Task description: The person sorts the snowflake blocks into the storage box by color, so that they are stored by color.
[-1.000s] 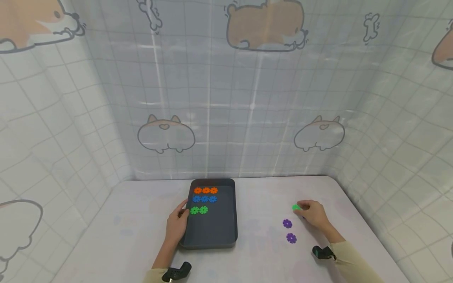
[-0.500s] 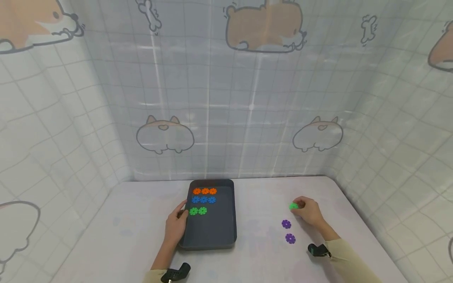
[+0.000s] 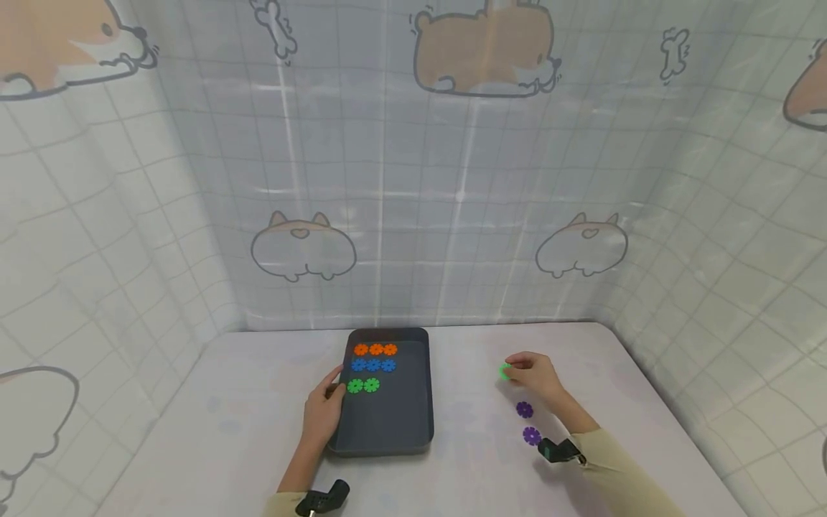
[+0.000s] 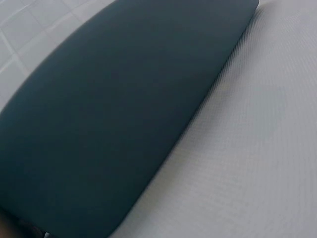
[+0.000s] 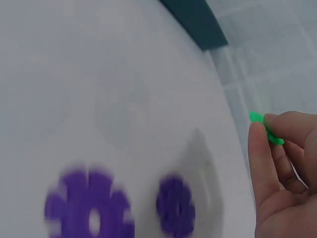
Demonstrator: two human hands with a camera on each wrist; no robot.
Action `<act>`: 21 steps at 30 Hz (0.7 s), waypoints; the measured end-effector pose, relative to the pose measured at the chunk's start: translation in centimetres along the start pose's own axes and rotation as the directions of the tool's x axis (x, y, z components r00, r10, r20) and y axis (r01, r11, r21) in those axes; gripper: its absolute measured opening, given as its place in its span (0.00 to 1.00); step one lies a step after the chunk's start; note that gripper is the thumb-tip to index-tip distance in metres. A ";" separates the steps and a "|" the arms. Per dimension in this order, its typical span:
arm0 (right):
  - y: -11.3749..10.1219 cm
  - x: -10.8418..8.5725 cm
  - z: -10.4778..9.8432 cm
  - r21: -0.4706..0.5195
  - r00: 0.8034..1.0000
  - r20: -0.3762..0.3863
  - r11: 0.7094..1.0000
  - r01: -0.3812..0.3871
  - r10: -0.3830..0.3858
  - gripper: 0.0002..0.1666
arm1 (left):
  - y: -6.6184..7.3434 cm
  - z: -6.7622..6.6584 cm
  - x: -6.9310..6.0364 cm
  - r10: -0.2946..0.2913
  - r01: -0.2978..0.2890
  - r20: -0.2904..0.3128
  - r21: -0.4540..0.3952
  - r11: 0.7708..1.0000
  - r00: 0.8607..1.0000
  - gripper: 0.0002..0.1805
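A dark grey tray [image 3: 400, 424] lies on the table. Inside it are orange pieces [image 3: 376, 350], blue pieces [image 3: 373, 365] and two green pieces [image 3: 363, 385], in rows. My left hand [image 3: 321, 415] grips the tray's left rim, thumb on the edge; in the left wrist view the tray's dark side [image 4: 114, 109] fills much of the frame. Between thumb and fingertips, my right hand [image 3: 541, 378] pinches a green piece [image 3: 505, 371] above the table, right of the tray. The right wrist view shows the right hand [image 5: 290, 168] holding that green piece [image 5: 274, 137] edge-on.
Two purple pieces [image 3: 525, 410] [image 3: 532, 436] lie on the white table [image 3: 472, 459], nearer than the right hand. They also show as a large purple piece [image 5: 91, 208] and a smaller one [image 5: 176, 206] in the right wrist view. A patterned curtain [image 3: 420, 179] stands behind.
My right hand has moved left toward the tray with the green piece, which was farther right beyond the purple pieces. The left hand and the tray have stayed in place.
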State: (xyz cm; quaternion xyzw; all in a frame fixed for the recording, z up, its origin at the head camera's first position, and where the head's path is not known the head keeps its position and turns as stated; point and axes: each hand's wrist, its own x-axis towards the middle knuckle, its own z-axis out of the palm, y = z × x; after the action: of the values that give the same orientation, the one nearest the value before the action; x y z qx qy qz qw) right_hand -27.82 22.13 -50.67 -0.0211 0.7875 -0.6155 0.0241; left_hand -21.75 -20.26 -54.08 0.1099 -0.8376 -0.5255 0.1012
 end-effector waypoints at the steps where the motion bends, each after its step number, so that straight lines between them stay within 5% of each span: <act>1: -0.3 0.0 0.4 0.019 1.000 0.010 1.000 -0.013 0.012 0.17 | 0.0 0.0 0.0 -0.002 0.002 -0.001 -0.001 1.000 1.000 0.23; 11: -2.6 0.2 3.8 0.109 0.991 0.107 0.990 -0.089 0.078 0.16 | 0.2 0.0 -0.1 -0.014 0.014 0.001 -0.006 1.000 1.000 0.24; 21: -4.4 0.4 7.1 0.140 0.970 0.241 0.989 -0.055 0.020 0.16 | 0.2 0.0 0.0 -0.023 0.023 -0.001 -0.024 0.999 1.000 0.23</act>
State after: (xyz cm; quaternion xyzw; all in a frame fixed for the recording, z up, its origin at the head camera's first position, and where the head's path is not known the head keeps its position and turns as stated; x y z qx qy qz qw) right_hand -27.77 14.17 -48.10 -0.0784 0.7320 -0.6638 0.1320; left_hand -21.79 -20.14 -53.90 0.1187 -0.8299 -0.5365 0.0969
